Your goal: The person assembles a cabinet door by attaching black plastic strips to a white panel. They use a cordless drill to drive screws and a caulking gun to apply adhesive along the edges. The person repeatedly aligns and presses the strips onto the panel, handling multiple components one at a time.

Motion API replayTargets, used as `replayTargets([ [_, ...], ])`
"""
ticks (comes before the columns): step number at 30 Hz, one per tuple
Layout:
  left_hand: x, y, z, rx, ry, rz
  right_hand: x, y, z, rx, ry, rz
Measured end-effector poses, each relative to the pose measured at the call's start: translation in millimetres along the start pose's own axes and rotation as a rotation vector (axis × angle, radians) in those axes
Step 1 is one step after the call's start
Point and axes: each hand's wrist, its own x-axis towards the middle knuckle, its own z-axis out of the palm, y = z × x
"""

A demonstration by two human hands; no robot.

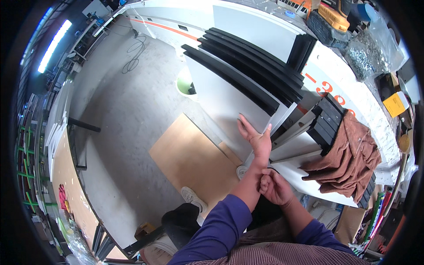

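Note:
My left hand reaches forward with its fingers spread against or just over the lower edge of a white panel with a black edge profile. Several more black-edged panels lean behind it. My right hand has curled fingers at my left forearm, near the wrist; whether it holds anything small cannot be told. To the right, a brown cloth lies over more panels with black edge pieces.
A flat brown board lies on the concrete floor by my shoes. Behind the panels stands a pale green bucket. The right-hand bench carries a yellow and black power tool, a plastic bag of small metal parts and a yellow box. A worktable stands left.

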Motion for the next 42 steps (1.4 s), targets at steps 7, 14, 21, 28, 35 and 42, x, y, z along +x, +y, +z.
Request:
replayTargets([
  [7, 3.7, -13.7, 14.8, 0.093, -0.056, 0.074, 2.6, -1.0, -3.6, 0.009, 0.008, -0.066],
  [14, 6.8, -28.8, -10.3, 0.161, -0.228, 0.173, 13.5, 12.4, 6.5, -0.087, 0.01, 0.039],
  [21, -0.4, -66.1, -100.5, 0.031, -0.268, -0.147, 21.8, 32.1, 8.3, -0.12, -0.023, 0.155],
  [28, -126.4, -29.9, -246.2, -0.026, -0.346, -0.299, 27.3, 63.4, 101.1, -0.333, -0.129, 0.057],
  [35, -259.7, 63.3, -326.5, 0.18, -0.456, -0.279, -62.4, 115.5, 354.7, 0.198, -0.979, 0.088],
  [42, -339.6, 142.8, -400.7, 0.286, -0.158, -0.09, -116.3, 132.5, 442.1, 0.13, -0.956, 0.679],
])
